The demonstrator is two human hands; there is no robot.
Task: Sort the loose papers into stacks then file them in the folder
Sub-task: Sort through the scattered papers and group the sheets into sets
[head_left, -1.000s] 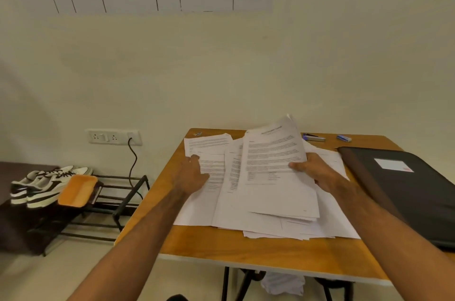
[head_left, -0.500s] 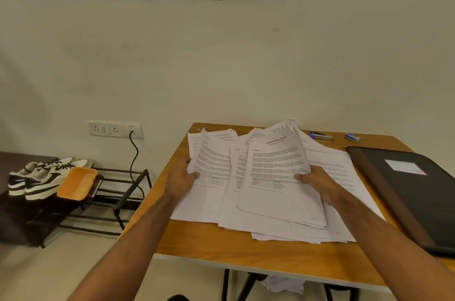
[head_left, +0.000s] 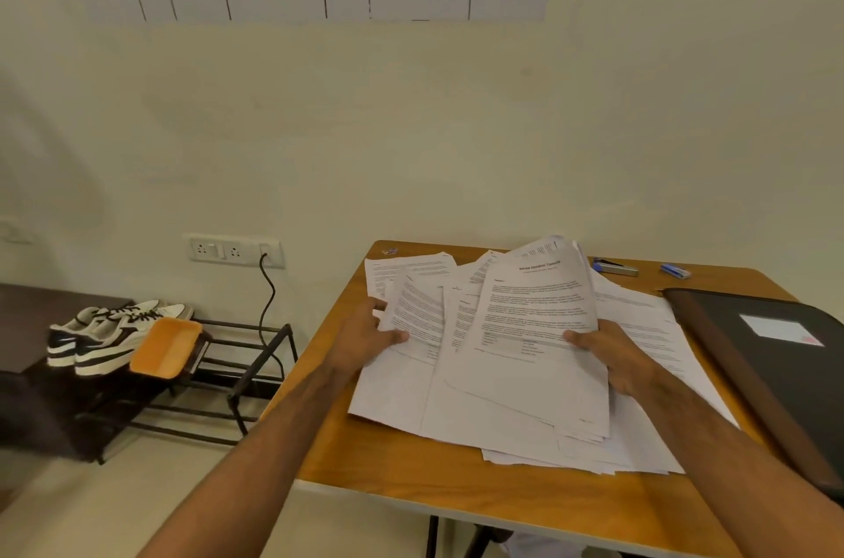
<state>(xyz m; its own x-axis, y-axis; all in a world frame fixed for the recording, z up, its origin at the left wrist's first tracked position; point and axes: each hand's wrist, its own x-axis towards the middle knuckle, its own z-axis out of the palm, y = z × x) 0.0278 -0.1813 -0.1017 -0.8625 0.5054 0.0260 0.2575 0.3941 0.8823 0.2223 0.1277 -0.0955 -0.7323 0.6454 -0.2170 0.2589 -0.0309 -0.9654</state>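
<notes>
- Nearest: bare front strip of the wooden table (head_left: pixel 411 484); both forearms reach across it to the paper heap.
- Loose papers (head_left: pixel 516 411) lie fanned and overlapping over the middle of the table, edges uneven, no separate stacks visible. Sorting looks barely begun.
- Left hand (head_left: pixel 365 336) pinches the left edge of a printed sheet (head_left: pixel 418 306), thumb on top, raising it off the leftmost pages.
- Right hand (head_left: pixel 607 352) grips a thicker bundle (head_left: pixel 539 315) at its right edge, thumb across the top page; the far end of the bundle tilts up off the heap.
- Step in hand, as I judge it: parting the heap into groups, first stage of the task.
- Folder (head_left: pixel 776 356), black with a white label, lies closed along the table's right side, just beside the papers; nothing filed yet.
- Next move likely needs a bare patch of table for each group and squared edges before the folder is opened.
- Far edge: stapler (head_left: pixel 614 267) and a small blue item (head_left: pixel 675 271), near the wall.
</notes>
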